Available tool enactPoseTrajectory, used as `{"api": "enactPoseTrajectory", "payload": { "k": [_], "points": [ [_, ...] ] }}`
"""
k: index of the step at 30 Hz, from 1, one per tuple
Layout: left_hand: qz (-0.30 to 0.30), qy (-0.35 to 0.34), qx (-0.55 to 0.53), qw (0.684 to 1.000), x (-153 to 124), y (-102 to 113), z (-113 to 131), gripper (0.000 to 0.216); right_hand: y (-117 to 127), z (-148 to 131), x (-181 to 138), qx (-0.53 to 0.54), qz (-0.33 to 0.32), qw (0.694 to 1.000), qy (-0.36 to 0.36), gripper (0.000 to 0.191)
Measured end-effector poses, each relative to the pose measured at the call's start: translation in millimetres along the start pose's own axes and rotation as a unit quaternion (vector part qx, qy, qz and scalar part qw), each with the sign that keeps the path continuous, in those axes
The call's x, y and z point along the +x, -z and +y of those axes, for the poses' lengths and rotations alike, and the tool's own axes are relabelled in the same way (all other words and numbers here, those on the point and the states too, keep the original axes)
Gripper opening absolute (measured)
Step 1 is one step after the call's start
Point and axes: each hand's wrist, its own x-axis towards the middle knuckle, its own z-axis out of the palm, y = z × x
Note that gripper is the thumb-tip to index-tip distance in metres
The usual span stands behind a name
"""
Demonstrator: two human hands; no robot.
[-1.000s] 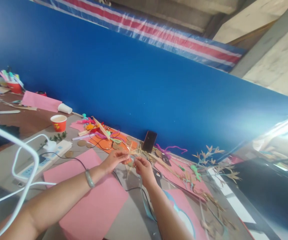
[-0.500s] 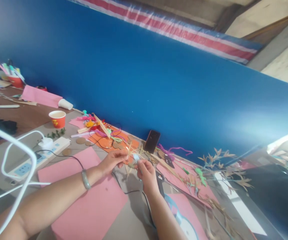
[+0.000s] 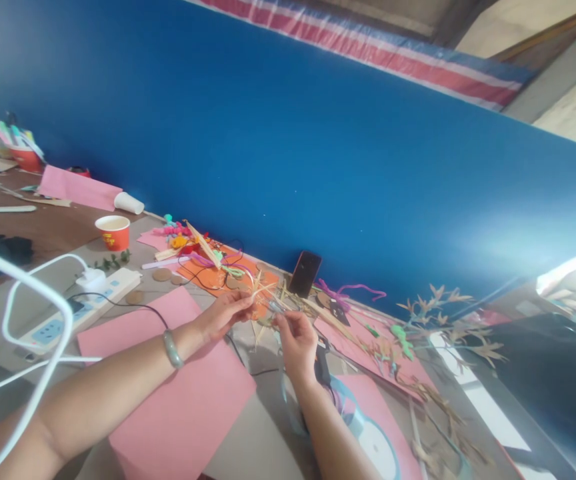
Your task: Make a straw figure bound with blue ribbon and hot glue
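Note:
My left hand [image 3: 225,315], with a bracelet [image 3: 171,349] on its wrist, pinches thin straw-coloured dried strips [image 3: 261,288] that fan out from the fingertips. Close on its right, my right hand [image 3: 298,341] is closed on a small pale, see-through piece [image 3: 275,307], whose kind is too blurred to make out. Both hands are raised over the table, fingertips a short gap apart. Behind them a dark phone [image 3: 305,273] leans against the blue wall. Below my left forearm lies a pink sheet [image 3: 168,407].
At left are a white power strip [image 3: 83,310] with cables and a red paper cup [image 3: 113,233]. Orange paper [image 3: 208,277] bears coloured craft bits. Dried twigs [image 3: 438,310] and another pink sheet [image 3: 383,353] lie right. A light-blue round device [image 3: 373,440] stands beside my right forearm.
The pale piece at my right fingertips has turned and looks thinner now. The strips in my left hand have tilted towards the right. The view has shifted slightly.

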Motion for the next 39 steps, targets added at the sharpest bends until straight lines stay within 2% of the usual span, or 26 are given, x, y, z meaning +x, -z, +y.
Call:
{"api": "enactPoseTrajectory", "payload": {
  "k": [2,5,8,11,14,21,27,31,34,37,39],
  "points": [
    [0.0,0.012,-0.01,1.0,-1,-2,-1,0.023,5,0,-4,-0.101,0.025,0.986,0.128,0.011],
    [-0.027,0.033,-0.045,0.998,-3,-5,0,0.023,11,2,-7,-0.191,0.002,0.939,0.287,0.006],
    [-0.073,0.05,-0.081,0.993,-8,-9,2,0.022,13,6,-6,-0.26,-0.009,0.882,0.393,0.011],
    [-0.093,0.051,-0.093,0.99,-12,-11,5,0.02,11,10,-5,-0.294,0.007,0.841,0.455,0.013],
    [-0.087,0.042,-0.108,0.99,-14,-13,8,0.017,9,14,-6,-0.29,0.008,0.839,0.46,0.012],
    [-0.073,0.025,-0.107,0.991,-13,-11,13,0.014,2,16,-9,-0.258,-0.017,0.871,0.418,0.011],
    [-0.09,0.013,-0.079,0.993,-14,-11,15,0.014,-2,12,-8,-0.219,0.004,0.9,0.376,0.011],
    [-0.104,0.017,-0.035,0.994,-15,-12,14,0.016,-2,10,-10,-0.24,0.013,0.894,0.379,0.009],
    [-0.099,0.018,0.009,0.995,-15,-12,9,0.018,0,10,-12,-0.278,0.007,0.873,0.4,0.009],
    [-0.084,-0.008,0.089,0.992,-14,-12,7,0.019,2,11,-13,-0.318,-0.006,0.852,0.415,0.01],
    [-0.077,-0.033,0.137,0.987,-13,-12,8,0.021,1,11,-14,-0.324,-0.014,0.853,0.409,0.011]
  ]
}}
